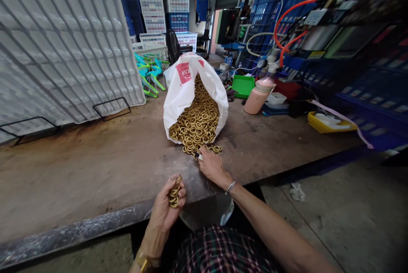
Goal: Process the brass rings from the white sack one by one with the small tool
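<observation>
A white plastic bag (181,94) lies on its side on the worn workbench (95,166), spilling a heap of gold-coloured metal rings (197,122) toward me. My left hand (167,207) is closed around a small stack of these rings (174,194) near the bench's front edge. My right hand (212,164), with a bracelet at the wrist, reaches to the front of the heap, its fingers pinched at the loose rings (204,152) there; what they hold is hidden.
White ribbed crate panels (60,39) lean at the back left. Turquoise plastic parts (149,75), a pink bottle (259,96), a green tray (242,86) and a yellow tray (328,123) lie behind and right. Stacked crates stand farther back.
</observation>
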